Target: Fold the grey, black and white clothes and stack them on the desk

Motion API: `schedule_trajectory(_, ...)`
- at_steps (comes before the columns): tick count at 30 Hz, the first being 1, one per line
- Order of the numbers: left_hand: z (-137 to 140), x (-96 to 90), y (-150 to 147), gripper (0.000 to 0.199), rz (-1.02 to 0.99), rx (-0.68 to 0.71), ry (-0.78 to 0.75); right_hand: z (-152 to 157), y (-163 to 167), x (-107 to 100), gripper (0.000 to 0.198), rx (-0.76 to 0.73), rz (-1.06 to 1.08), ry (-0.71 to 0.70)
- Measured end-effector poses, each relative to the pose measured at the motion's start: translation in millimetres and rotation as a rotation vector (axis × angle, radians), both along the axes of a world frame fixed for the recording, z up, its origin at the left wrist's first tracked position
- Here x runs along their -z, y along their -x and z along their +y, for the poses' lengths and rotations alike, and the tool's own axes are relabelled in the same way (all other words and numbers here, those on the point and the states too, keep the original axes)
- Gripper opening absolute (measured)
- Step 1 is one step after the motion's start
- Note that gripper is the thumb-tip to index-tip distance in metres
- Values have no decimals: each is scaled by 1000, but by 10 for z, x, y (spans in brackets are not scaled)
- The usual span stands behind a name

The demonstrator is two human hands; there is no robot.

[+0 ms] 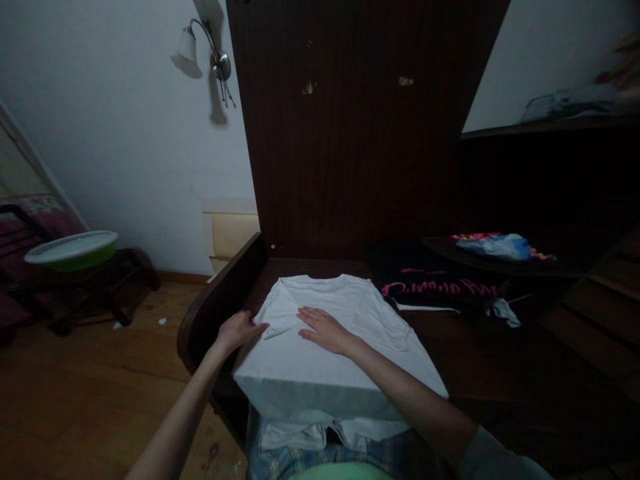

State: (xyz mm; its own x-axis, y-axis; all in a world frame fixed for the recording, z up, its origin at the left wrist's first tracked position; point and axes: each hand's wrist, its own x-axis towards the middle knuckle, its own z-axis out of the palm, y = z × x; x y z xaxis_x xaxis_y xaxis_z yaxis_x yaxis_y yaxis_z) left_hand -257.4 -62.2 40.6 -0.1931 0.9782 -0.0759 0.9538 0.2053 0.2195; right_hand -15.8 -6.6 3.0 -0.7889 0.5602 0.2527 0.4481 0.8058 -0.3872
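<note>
A white long-sleeved shirt [320,373] lies spread on a dark wooden surface, its neckline pointing away from me. Both sleeves are folded in over the body, and the hem hangs over the front edge toward my lap. My right hand [325,330] rests flat on the middle of the shirt, fingers stretched out. At the left edge, by the folded sleeve, my left hand [241,331] has its fingers bent at the fabric and its thumb on top, closed on the shirt's side.
Right of the shirt lies a black cloth with pink lettering [440,287]. A colourful plastic packet [495,247] sits on a small shelf behind it. A dark curved side panel [200,313] borders the left. Farther left, a green basin [75,252] stands on a dark chair.
</note>
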Motion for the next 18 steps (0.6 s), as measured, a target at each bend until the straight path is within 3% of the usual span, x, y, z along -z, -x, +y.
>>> schedule_trajectory(3,28,20,-91,28,-21,-10,-48,-9,12,-2,55,8,16,0)
schedule_trajectory(7,65,-117,-385,10,-60,-24,-210,29,34,31,54,7,112,70)
schedule_trajectory(10,79,-233,-780,9,-69,21,-301,117,39,84,53,4,286,244)
schedule_trajectory(12,71,-238,-1056,11,-69,95,-269,198,33,127,57,91,429,419)
schedule_trajectory(15,13,-137,-1338,12,-56,258,-166,322,29,180,54,273,637,627)
schedule_trajectory(18,-106,-19,-1380,16,-82,338,-151,420,69,165,44,385,697,704)
